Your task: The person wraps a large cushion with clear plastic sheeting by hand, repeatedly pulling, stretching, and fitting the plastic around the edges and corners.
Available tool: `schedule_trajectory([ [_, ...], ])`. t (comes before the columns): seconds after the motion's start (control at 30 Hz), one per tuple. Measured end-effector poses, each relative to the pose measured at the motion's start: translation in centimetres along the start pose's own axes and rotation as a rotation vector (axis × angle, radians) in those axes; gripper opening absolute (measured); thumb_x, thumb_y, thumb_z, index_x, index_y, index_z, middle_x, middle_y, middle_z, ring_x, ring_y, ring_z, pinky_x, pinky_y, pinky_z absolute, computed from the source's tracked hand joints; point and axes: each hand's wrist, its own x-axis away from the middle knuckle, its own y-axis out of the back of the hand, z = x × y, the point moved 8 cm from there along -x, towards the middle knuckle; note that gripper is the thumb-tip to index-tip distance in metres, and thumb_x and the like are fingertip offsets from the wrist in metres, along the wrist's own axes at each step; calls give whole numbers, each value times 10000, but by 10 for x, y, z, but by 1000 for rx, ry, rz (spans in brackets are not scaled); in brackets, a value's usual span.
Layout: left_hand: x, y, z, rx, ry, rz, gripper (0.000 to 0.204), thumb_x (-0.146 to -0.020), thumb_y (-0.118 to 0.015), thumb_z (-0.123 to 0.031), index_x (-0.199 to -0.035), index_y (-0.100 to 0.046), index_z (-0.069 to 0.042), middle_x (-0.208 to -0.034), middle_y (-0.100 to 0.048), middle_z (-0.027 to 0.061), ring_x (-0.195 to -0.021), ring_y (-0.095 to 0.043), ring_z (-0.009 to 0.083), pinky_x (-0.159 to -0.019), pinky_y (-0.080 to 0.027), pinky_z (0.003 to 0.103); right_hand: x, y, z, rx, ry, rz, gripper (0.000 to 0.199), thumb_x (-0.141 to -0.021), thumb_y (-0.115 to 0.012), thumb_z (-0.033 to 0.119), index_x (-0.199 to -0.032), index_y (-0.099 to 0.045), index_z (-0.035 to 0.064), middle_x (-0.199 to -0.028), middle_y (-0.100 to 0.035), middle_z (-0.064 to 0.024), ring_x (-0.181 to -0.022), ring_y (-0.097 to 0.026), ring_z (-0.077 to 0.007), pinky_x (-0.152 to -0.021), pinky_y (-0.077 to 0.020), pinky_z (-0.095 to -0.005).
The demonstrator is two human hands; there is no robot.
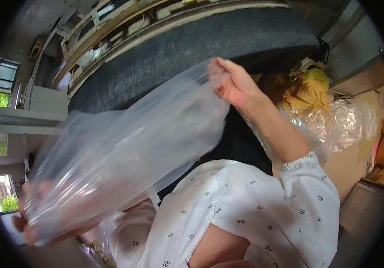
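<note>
A wide piece of clear plastic film [134, 129] stretches slantwise between my two hands, in front of my body. At its upper right end, my right hand [231, 85] is closed, pinching the edge between thumb and fingers. My left hand [27, 223], at the lower left, grips the other end; it is blurred and partly seen through the film. Whether the film is a bag or a single sheet, I cannot tell. Soft folds and bright streaks run along its length.
Beyond the film lies a long surface covered in dark grey cloth [178, 49], with wooden rails [107, 33] behind it. Crumpled clear plastic [348, 123] and a yellow-brown bundle [306, 98] lie at the right. Windows [0, 82] are on the far left.
</note>
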Motion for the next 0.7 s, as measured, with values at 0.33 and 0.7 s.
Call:
schedule_trajectory([
  [0.33,64,-8,247,317,565,625,199,-867,-533,-198,-996,-471,-59,-834,-523,107,-532,-495,152,-448,-454,267,277,-40,280,586,1663,-620,211,-920,-430,257,-919,-526,69,-927,-544,-70,-915,-533,-168,-858,-450,-344],
  [0.7,161,206,378,-729,621,601,210,-872,-555,-168,-991,-564,5,-928,-581,72,-854,-539,163,-811,-430,279,99,71,426,2292,1080,-1000,553,-920,-289,496,-1348,-373,155,-1429,-290,-113,-1331,-229,-293,-1057,-182,-452],
])
